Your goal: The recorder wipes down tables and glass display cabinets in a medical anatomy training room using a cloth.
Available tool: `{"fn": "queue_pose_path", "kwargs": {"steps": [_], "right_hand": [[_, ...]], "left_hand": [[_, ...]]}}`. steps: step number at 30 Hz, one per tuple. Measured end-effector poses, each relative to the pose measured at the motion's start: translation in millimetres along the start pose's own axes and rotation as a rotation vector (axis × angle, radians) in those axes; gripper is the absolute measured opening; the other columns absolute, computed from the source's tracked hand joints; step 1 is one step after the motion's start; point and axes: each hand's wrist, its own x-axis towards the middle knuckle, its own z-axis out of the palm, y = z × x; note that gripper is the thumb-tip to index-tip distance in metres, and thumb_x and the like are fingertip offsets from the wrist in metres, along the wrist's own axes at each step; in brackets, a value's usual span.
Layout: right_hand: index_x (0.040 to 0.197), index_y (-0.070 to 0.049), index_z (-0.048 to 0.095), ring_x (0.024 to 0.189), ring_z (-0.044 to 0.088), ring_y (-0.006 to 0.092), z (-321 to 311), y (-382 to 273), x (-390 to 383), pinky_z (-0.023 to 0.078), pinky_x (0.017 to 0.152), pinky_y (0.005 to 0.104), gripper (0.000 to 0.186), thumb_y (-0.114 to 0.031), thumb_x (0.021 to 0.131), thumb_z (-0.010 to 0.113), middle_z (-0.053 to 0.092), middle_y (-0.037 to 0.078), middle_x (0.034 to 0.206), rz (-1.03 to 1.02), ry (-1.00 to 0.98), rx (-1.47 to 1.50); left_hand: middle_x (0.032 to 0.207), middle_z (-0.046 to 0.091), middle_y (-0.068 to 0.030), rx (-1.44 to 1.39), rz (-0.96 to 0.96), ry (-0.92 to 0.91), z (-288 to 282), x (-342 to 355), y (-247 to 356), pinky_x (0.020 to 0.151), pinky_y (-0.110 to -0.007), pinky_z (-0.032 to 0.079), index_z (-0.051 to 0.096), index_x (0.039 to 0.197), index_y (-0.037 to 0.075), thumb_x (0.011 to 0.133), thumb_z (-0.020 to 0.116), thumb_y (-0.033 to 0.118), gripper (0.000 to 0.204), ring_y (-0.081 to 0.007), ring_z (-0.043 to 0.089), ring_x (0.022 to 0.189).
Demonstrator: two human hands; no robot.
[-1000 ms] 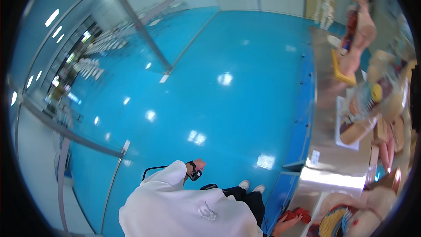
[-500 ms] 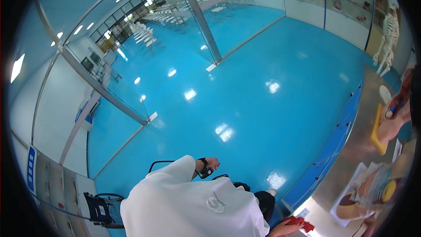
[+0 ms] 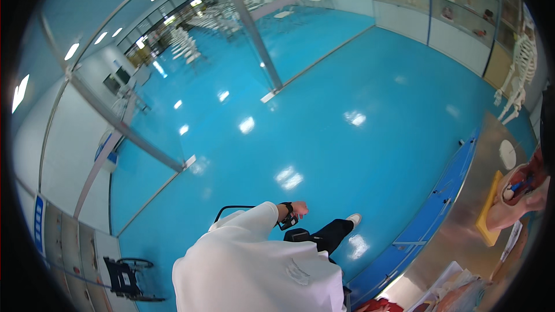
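Observation:
My left hand [image 3: 299, 208] is held out in front of my white shirt [image 3: 243, 271], over the blue floor. Its fingers look loosely curled, with nothing visible in them. A black strap and a small dark device [image 3: 287, 219] sit at that wrist. Low at the bottom edge, beside the steel-topped bench [image 3: 448, 219], a crumpled red cloth [image 3: 383, 305] shows. Only a bit of my right hand [image 3: 364, 308] is in the picture, closed on this cloth; most of it is cut off.
An anatomical torso model [image 3: 511, 208] stands on a yellow base [image 3: 490, 219] on the bench. A skeleton model [image 3: 520, 66] hangs beyond it. To the left is a folded wheelchair [image 3: 124, 277]. A glass partition with a metal post [image 3: 248, 23] crosses ahead.
The view has shifted, and the bench and models sit lower. A leg with a white shoe has stepped forward. My right hand and the red cloth have slipped mostly below the edge.

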Motion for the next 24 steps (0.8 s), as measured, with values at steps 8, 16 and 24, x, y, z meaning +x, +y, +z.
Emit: {"fn": "queue_pose_path", "kwargs": {"steps": [8,16,24], "right_hand": [[0.136,0.005,0.034,0.135,0.028,0.0410,68,-20,147,0.020,0.113,0.0464,0.060,-0.012,0.086,0.060,0.034,0.026,0.143,0.285,0.010,0.269],[0.126,0.006,0.040,0.135,0.027,0.0437,63,-52,205,0.022,0.112,0.0475,0.055,0.000,0.076,0.064,0.033,0.027,0.141,0.491,0.099,0.207],[0.124,0.006,0.042,0.135,0.029,0.0427,102,-58,325,0.023,0.112,0.0484,0.054,0.001,0.075,0.064,0.036,0.024,0.141,0.510,0.149,0.239]], "left_hand": [[0.097,0.068,-0.0104,-0.015,0.069,-0.176,-114,105,105,0.064,-0.034,0.054,0.059,0.112,0.006,0.086,0.051,0.029,0.036,-0.0233,0.068,0.074],[0.096,0.068,-0.0111,0.073,0.184,-0.198,-168,196,311,0.063,-0.033,0.054,0.059,0.110,0.003,0.092,0.046,0.024,0.030,-0.0214,0.068,0.075],[0.110,0.065,-0.0146,0.459,0.877,-0.056,-75,206,566,0.089,-0.035,0.047,0.062,0.112,0.004,0.091,0.052,0.023,0.030,-0.0257,0.061,0.105]]}}
